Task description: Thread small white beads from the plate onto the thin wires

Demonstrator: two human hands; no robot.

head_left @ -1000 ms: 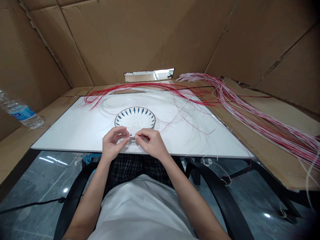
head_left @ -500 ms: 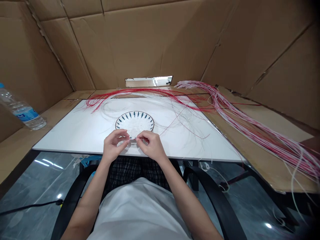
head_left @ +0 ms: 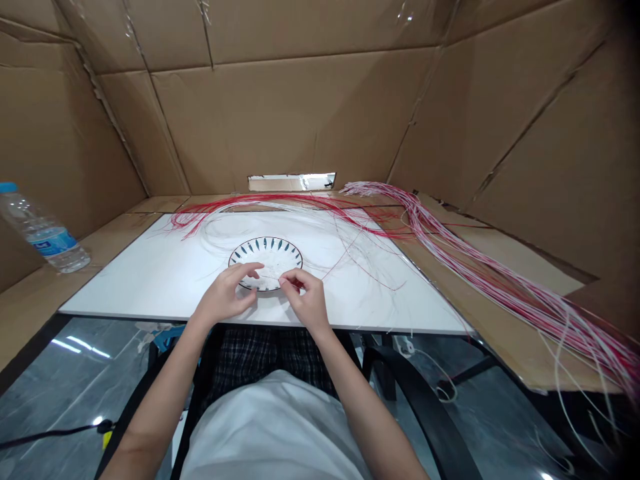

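A round white plate [head_left: 265, 244] with a dark rim and blue petal-shaped marks lies near the front of the white board [head_left: 135, 280]. Small pale bits, too fine to name, are in it. My right hand [head_left: 309, 300] pinches a thin red thread [head_left: 334, 265] over the plate's right front edge, and the thread trails off to the upper right. At the plate's left front edge is my left hand [head_left: 224, 293], thumb and forefinger apart with nothing visible between them.
Red and white threads [head_left: 280, 199] stretch across the back of the board. A thick pink and white thread bundle [head_left: 470, 257] runs along the cardboard on the right. A water bottle [head_left: 53, 241] stands at left. Cardboard walls [head_left: 280, 120] enclose the table.
My left thumb and forefinger have spread and moved away from the thread. My right hand keeps its pinch, slightly farther from the left. The camera view has tilted up a little.
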